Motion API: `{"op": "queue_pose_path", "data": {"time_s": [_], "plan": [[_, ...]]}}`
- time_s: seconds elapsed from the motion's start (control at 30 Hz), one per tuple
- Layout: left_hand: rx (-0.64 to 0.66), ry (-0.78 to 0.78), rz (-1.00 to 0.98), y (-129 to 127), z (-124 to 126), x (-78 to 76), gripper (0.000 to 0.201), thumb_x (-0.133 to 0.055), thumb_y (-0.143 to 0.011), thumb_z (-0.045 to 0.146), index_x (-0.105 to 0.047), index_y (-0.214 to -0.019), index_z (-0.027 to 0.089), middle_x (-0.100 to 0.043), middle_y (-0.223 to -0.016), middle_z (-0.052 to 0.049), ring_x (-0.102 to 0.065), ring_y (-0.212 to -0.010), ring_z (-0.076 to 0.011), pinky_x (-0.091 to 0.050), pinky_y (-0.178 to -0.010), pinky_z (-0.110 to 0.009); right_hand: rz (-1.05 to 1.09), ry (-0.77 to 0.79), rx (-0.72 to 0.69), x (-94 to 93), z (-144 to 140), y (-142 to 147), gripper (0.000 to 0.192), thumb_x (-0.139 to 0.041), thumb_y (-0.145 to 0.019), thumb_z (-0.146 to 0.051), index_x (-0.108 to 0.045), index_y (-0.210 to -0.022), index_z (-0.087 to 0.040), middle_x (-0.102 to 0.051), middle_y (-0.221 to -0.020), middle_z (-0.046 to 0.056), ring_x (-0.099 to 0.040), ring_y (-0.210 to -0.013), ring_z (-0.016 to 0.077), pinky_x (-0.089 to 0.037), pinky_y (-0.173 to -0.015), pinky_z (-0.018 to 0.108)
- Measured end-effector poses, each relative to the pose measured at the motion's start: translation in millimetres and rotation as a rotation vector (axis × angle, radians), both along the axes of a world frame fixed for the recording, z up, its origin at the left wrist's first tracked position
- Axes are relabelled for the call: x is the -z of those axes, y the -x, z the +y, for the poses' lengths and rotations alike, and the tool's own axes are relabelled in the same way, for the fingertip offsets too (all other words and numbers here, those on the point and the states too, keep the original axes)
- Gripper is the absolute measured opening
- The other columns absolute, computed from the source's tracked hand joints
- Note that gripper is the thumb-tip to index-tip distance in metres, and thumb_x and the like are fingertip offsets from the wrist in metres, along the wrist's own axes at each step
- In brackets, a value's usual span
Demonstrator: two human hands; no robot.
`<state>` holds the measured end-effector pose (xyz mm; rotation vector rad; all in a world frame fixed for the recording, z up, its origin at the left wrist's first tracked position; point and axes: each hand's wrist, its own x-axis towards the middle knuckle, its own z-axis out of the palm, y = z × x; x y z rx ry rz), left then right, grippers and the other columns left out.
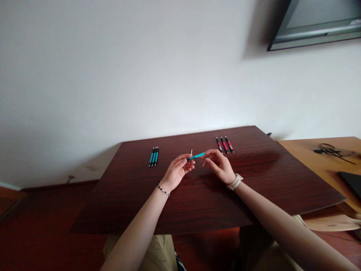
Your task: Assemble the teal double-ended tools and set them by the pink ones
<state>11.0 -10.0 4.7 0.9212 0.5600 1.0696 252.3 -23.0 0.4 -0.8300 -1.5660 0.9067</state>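
Note:
My left hand (177,171) pinches the black end of a teal and black pen (196,156) between thumb and fingers, above the table's middle. At the pen's teal end, my right hand (221,165) has its fingertips on the barrel; its thumb sits lower, and part of that grip is hidden. A thin whitish stick-like piece (191,151) rises just behind the left fingertips; whether it is held or lies on the table I cannot tell. To the left, three teal and black pens (153,157) lie side by side. Three pink and black pens (224,145) lie spaced apart behind my right hand.
The dark brown wooden table (126,203) stands against a white wall (141,67). On its right is a lighter wooden table (304,150) with a black cable (329,149) and a dark flat object (351,182). A wall-mounted screen (318,35) hangs at upper right.

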Motion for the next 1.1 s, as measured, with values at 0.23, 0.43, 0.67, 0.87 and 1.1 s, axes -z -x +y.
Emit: {"op": "queue_pose_path", "data": {"time_s": [0.23, 0.43, 0.67, 0.87, 1.1], "plan": [[-0.037, 0.089, -0.278, 14.4, 3.0, -9.0, 0.028, -0.077, -0.094, 0.027, -0.077, -0.118, 0.014, -0.08, -0.105, -0.012, -0.075, -0.094, -0.0187, -0.059, -0.085, -0.029, -0.171, -0.075, -0.08, -15.0, 0.4, 15.1, 0.042, -0.062, -0.107, -0.043, -0.056, -0.146, -0.029, -0.071, -0.132, 0.01, -0.075, -0.093, 0.0203, -0.062, -0.083, 0.036], [-0.201, 0.064, -0.403, 29.3, 11.1, -16.1, 0.02, -0.076, -0.093, 0.023, -0.077, -0.113, 0.018, -0.078, -0.1, -0.007, -0.072, -0.089, -0.0148, -0.058, -0.084, -0.028, -0.758, -0.127, 0.158, -17.8, 11.0, 44.2, 0.031, -0.055, -0.109, -0.032, -0.066, -0.136, -0.021, -0.068, -0.123, 0.011, -0.071, -0.095, 0.0208, -0.056, -0.087, 0.032], [-0.261, 0.044, -0.521, 41.9, 11.9, -22.1, 0.013, -0.072, -0.097, 0.024, -0.078, -0.108, 0.02, -0.075, -0.094, -0.005, -0.069, -0.084, -0.0124, -0.056, -0.079, -0.026, -1.21, -0.044, 0.321, -19.4, 27.3, 84.9, 0.034, -0.049, -0.111, -0.036, -0.07, -0.126, -0.015, -0.064, -0.126, 0.02, -0.063, -0.118, 0.0323, -0.051, -0.1, 0.039], [-0.272, 0.047, -0.522, 44.3, 11.1, -27.7, 0.012, -0.069, -0.099, 0.025, -0.078, -0.105, 0.02, -0.074, -0.091, -0.005, -0.067, -0.082, -0.0125, -0.056, -0.077, -0.026, -1.312, -0.006, 0.279, -11.5, 36.8, 95.3, 0.032, -0.049, -0.111, -0.034, -0.073, -0.114, -0.013, -0.068, -0.122, 0.02, -0.063, -0.118, 0.0322, -0.05, -0.101, 0.038], [-0.289, 0.075, -0.506, 43.7, 10.4, -31.4, 0.012, -0.067, -0.1, 0.025, -0.078, -0.103, 0.02, -0.074, -0.09, -0.005, -0.067, -0.08, -0.0128, -0.056, -0.076, -0.026, -1.26, 0.04, 0.252, -16.9, 35.6, 99.2, 0.025, -0.041, -0.109, -0.013, -0.062, -0.121, -0.016, -0.074, -0.117, 0.015, -0.073, -0.107, 0.0277, -0.052, -0.086, 0.033]]}}
